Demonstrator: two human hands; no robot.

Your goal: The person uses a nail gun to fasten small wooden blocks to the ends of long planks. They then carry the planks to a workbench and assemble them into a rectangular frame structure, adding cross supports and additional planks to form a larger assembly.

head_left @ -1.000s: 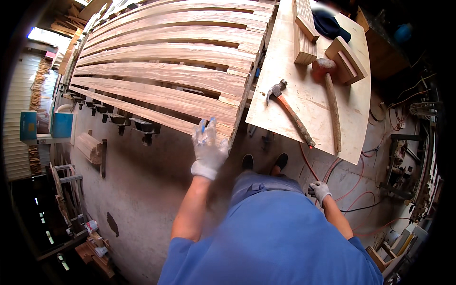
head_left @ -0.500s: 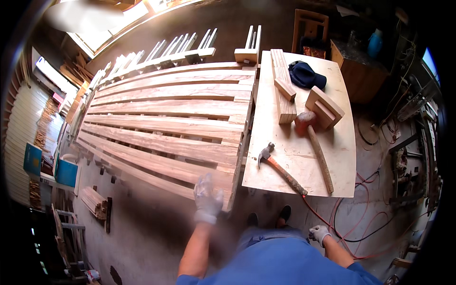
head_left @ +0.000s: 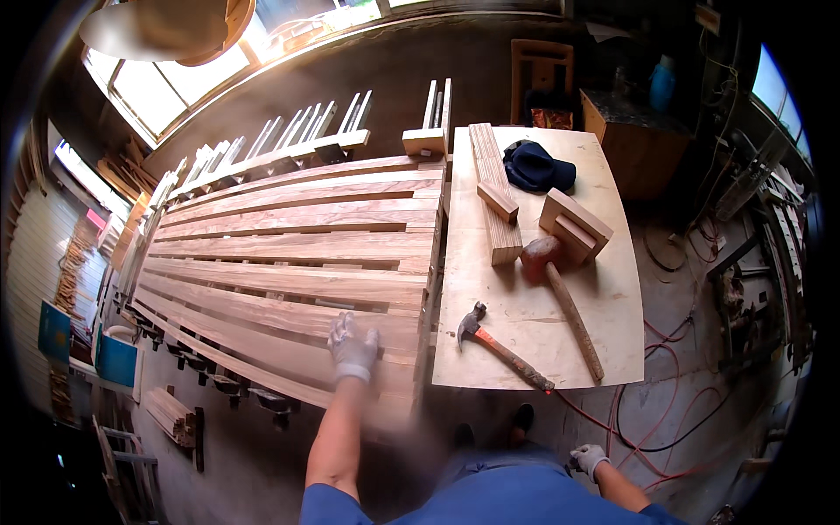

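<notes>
My left hand (head_left: 352, 346), in a white work glove, rests flat with fingers spread on the nearest of several long wooden boards (head_left: 289, 284) laid side by side in clamps. My right hand (head_left: 590, 458), also gloved, hangs low at my side over the floor and holds nothing. A claw hammer (head_left: 500, 346) with an orange and black handle lies on the plywood table (head_left: 612, 350) just right of the boards. A wooden mallet (head_left: 560, 302) lies beside it.
Wood blocks (head_left: 573, 223), a stack of strips (head_left: 492, 188) and a dark blue cap (head_left: 535, 166) lie farther back on the table. Red and black cables (head_left: 674, 420) run across the floor at right. Clamp bars (head_left: 214, 385) stick out under the boards.
The view has tilted up and back, showing more of the boards and windows. My left hand has settled flat onto the nearest board. My right hand stays low.
</notes>
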